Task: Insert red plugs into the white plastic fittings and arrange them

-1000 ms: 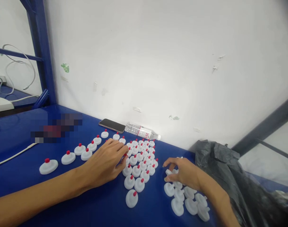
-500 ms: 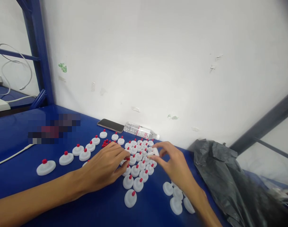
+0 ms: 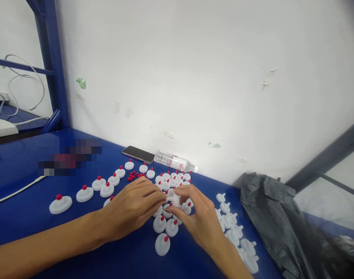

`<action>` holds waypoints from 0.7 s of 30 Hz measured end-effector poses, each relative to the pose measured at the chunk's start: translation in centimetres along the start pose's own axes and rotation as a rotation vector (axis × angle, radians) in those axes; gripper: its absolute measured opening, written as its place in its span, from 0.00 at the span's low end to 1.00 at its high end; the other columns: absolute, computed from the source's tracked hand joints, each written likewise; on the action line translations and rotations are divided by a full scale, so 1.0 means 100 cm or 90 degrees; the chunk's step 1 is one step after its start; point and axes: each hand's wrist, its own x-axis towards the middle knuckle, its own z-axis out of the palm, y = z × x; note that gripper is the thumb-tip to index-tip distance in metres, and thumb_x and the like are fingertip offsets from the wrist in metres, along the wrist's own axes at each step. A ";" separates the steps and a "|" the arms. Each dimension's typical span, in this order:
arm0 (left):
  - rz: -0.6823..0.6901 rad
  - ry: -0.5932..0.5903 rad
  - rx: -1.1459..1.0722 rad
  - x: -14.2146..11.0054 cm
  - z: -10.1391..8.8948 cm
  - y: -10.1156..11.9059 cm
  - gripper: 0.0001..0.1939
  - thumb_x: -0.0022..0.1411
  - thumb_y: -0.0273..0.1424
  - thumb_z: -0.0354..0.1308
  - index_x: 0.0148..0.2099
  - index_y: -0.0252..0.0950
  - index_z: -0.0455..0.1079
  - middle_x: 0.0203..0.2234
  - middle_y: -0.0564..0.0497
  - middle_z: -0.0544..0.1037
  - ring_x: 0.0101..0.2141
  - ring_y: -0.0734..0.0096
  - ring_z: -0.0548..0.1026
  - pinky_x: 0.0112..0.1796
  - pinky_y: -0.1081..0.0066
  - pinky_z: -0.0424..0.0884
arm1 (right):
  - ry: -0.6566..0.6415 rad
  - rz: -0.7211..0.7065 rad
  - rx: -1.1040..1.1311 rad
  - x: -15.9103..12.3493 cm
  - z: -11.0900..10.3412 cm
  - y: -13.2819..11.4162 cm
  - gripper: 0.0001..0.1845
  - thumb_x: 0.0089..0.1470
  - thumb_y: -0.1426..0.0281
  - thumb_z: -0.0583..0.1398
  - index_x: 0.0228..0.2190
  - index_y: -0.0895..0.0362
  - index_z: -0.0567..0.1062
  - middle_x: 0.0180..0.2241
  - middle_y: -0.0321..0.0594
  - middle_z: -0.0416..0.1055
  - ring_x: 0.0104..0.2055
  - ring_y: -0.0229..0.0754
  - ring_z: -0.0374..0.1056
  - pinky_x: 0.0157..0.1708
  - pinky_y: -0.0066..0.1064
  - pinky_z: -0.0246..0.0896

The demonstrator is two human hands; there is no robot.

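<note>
Your right hand (image 3: 200, 212) pinches 1 white lid (image 3: 176, 200), its spout (image 3: 170, 198) pointing left to your left hand (image 3: 133, 203), over the red-topped lids (image 3: 162, 245), though what the left grip holds, I cannot tell.

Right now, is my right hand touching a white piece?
Touching: the head view shows your right hand pinching a white piece between thumb and fingers, with no gap visible.
</note>
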 end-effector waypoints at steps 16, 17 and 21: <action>0.041 0.020 -0.017 -0.002 -0.004 -0.002 0.09 0.68 0.23 0.56 0.48 0.39 0.68 0.34 0.53 0.80 0.30 0.71 0.75 0.34 0.66 0.71 | -0.017 0.063 0.008 -0.002 0.000 -0.007 0.19 0.57 0.63 0.66 0.50 0.48 0.72 0.46 0.36 0.78 0.45 0.43 0.76 0.47 0.36 0.74; 0.048 0.018 -0.019 -0.002 -0.004 0.000 0.08 0.68 0.23 0.55 0.48 0.39 0.68 0.33 0.53 0.80 0.30 0.71 0.75 0.33 0.66 0.72 | -0.034 0.064 0.009 -0.003 -0.001 -0.008 0.21 0.57 0.62 0.66 0.52 0.47 0.71 0.49 0.36 0.78 0.49 0.45 0.75 0.50 0.39 0.73; 0.034 0.038 -0.032 -0.004 -0.004 0.007 0.08 0.70 0.28 0.55 0.50 0.40 0.68 0.36 0.52 0.80 0.33 0.70 0.77 0.36 0.66 0.75 | -0.092 0.049 -0.010 -0.004 -0.001 -0.015 0.31 0.54 0.59 0.67 0.57 0.45 0.68 0.54 0.37 0.74 0.55 0.52 0.71 0.56 0.49 0.69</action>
